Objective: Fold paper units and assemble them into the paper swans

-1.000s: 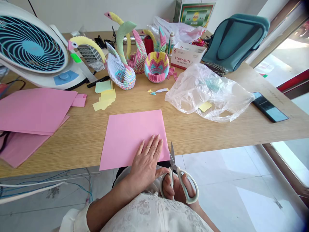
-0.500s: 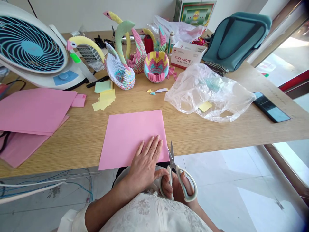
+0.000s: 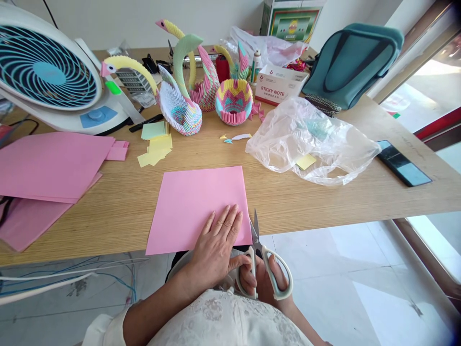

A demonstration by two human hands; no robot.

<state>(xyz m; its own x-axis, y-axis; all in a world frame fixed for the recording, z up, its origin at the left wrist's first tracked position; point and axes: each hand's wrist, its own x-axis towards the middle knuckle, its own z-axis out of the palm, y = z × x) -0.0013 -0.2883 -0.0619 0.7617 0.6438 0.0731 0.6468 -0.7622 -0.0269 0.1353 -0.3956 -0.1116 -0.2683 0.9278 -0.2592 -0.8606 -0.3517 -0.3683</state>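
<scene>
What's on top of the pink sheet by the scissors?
The left hand rests palm down on the sheet, toward its right edge. What lies beneath the palm is hidden.

Table (image 3: 122, 206): light wood-grain top, extending ahead and to either side of the left hand (image 3: 218, 240).
Wall (image 3: 118, 21): plain, whitish, behind the table, well ahead of the left hand.
Floor (image 3: 317, 283): pale tiles, thin joints, to the right of the right hand (image 3: 264, 281); a brighter patch of light (image 3: 382, 307) farther right.
Cables (image 3: 117, 276): blue and white, below table level, left of the left hand.
Glazing (image 3: 406, 108): brown-framed, red band (image 3: 442, 120), far right of the right hand; strong brightness outside.
</scene>
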